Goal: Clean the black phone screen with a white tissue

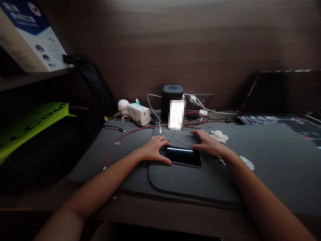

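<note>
A dark phone or small tablet (183, 156) lies flat on the grey mat (190, 180), a bright reflection across its screen. My left hand (156, 149) is at its left end, thumb at the lower edge and fingers at the upper corner, closed round that end. Just beyond the upper right corner is my right hand (207, 142), thumb and fingers apart, with nothing seen between them. Behind, a blurred bright screen (177, 114) stands upright against a dark cylinder-like device (172, 92).
Crumpled tissues (219, 136) lie by my right hand. A red cable (108, 154) and white cable (156, 117) cross the back left, near a small box (138, 113). An open laptop (283, 97) stands at right; a shelf (37, 77) overhangs the left.
</note>
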The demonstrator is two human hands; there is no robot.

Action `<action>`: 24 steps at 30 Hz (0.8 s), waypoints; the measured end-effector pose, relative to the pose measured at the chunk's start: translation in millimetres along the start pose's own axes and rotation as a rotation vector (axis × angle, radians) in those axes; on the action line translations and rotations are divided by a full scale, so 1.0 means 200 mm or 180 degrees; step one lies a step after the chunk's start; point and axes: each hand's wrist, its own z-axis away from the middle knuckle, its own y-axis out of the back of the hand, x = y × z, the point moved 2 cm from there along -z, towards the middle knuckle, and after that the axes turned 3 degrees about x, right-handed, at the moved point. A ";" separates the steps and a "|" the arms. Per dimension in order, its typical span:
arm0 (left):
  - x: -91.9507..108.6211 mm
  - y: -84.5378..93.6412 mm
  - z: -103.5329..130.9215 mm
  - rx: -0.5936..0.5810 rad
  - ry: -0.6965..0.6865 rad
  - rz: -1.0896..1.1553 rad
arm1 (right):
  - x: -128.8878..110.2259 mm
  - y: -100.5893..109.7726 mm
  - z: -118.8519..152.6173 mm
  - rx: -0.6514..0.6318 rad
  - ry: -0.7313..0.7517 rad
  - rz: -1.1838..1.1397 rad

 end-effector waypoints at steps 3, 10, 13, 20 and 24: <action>0.00 0.00 0.00 -0.0016 0.0011 0.0013 | -0.02 -0.02 0.02 0.0105 0.0226 -0.0170; 0.00 -0.01 0.00 0.0023 -0.0034 -0.0047 | -0.04 -0.03 0.05 0.0583 0.0710 0.0051; -0.01 -0.01 0.00 0.0032 -0.0053 -0.0054 | -0.04 -0.03 0.05 0.0611 0.0701 0.0110; -0.02 -0.01 0.00 0.0008 -0.0042 -0.0056 | -0.04 -0.03 0.05 0.0413 0.0531 0.0058; -0.02 -0.01 0.00 0.0044 -0.0059 -0.0049 | -0.04 -0.02 0.05 0.0583 0.0523 -0.0082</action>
